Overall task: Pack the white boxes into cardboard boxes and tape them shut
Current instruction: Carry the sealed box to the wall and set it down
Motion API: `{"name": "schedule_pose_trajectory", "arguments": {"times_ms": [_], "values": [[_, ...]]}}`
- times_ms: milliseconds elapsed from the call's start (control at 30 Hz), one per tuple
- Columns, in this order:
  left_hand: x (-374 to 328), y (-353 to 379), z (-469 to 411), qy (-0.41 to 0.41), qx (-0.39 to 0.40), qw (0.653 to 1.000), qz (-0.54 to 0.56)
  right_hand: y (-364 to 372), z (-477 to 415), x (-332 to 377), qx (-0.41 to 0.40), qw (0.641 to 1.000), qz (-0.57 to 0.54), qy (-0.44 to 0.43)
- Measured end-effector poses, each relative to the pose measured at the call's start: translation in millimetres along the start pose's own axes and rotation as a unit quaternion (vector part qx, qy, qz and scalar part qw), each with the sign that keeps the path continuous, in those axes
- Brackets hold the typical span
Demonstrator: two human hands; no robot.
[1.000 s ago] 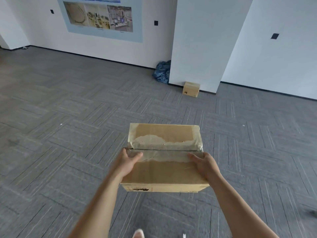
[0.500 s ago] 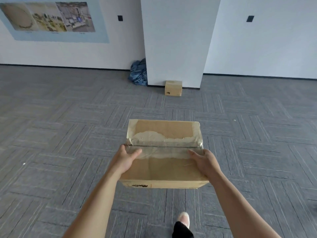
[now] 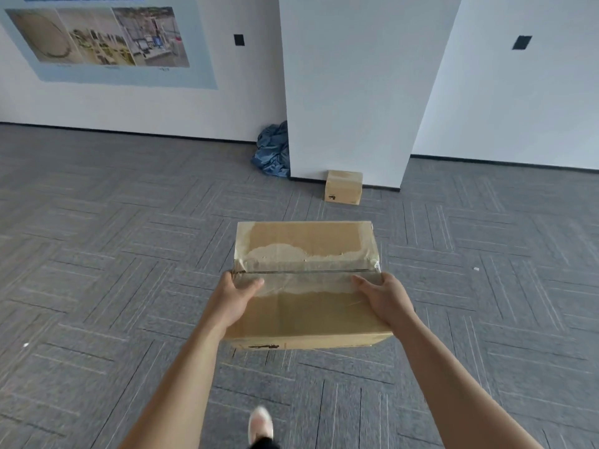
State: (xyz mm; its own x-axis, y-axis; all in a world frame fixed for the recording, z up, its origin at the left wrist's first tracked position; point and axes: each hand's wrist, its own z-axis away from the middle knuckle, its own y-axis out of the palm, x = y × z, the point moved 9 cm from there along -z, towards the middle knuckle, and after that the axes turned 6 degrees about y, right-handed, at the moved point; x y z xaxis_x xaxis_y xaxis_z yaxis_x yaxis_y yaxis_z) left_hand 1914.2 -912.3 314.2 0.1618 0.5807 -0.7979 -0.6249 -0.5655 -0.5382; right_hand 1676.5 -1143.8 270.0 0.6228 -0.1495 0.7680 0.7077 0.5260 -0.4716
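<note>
Out in front of the body, above the grey carpet floor (image 3: 129, 286), the box (image 3: 308, 315) sits level between both hands. Its top seam is closed under a wide strip of clear tape (image 3: 308, 280). No white boxes show; I judge they are inside, so this one looks packed and sealed and is being carried off to be put down.

A far box (image 3: 343, 187) stands on the floor against the foot of the white pillar (image 3: 356, 92), with a blue cloth (image 3: 272, 150) heaped at the pillar's left corner. That seems the likely place to stack. To do the carry well, keep the box flat so the load inside does not slide. Hold it close enough that the arms do not tire, and watch the footing, since a shoe (image 3: 261, 426) is mid-step below. On arrival, bend and lower it beside or squarely on the far box rather than dropping it, because the torn top layer of card suggests the surface is already weak. Avoid dragging thumbs across the tape.

The left hand (image 3: 233, 296) clasps the left end at the seam, thumb laid flat on the tape. Its fingers go round the side, mostly out of sight. The right hand (image 3: 385, 299) mirrors it on the right end, thumb on top, fingers wrapped down the side. Both press inward on the box, neither spread wide.
</note>
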Motion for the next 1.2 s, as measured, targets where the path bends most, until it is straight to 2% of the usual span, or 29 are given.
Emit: {"name": "schedule_pose_trajectory", "arguments": {"times_ms": [167, 400, 700, 900, 1200], "values": [[-9.8, -0.9, -121.8, -0.012, 0.011, 1.0, 0.016, 27.5, -99.7, 55.4, -0.003, 1.0, 0.0, 0.008], [-69.9, -3.5, -302.8, 0.023, 0.052, 0.998, 0.015, 48.3, -228.2, 136.1, -0.031, 0.998, -0.046, 0.038], [-153.8, 43.3, -476.3, 0.055, 0.101, 0.993, -0.004, 22.6, -372.5, 188.8, -0.068, 0.992, -0.074, 0.073], [-202.6, 101.3, -586.9, 0.043, 0.106, 0.993, -0.008, -0.6, -497.5, 210.4, -0.065, 0.99, -0.094, 0.082], [-288.4, 149.2, -739.3, 0.033, 0.084, 0.996, -0.025, -50.2, -666.6, 295.6, -0.046, 0.994, -0.072, 0.072]]}}
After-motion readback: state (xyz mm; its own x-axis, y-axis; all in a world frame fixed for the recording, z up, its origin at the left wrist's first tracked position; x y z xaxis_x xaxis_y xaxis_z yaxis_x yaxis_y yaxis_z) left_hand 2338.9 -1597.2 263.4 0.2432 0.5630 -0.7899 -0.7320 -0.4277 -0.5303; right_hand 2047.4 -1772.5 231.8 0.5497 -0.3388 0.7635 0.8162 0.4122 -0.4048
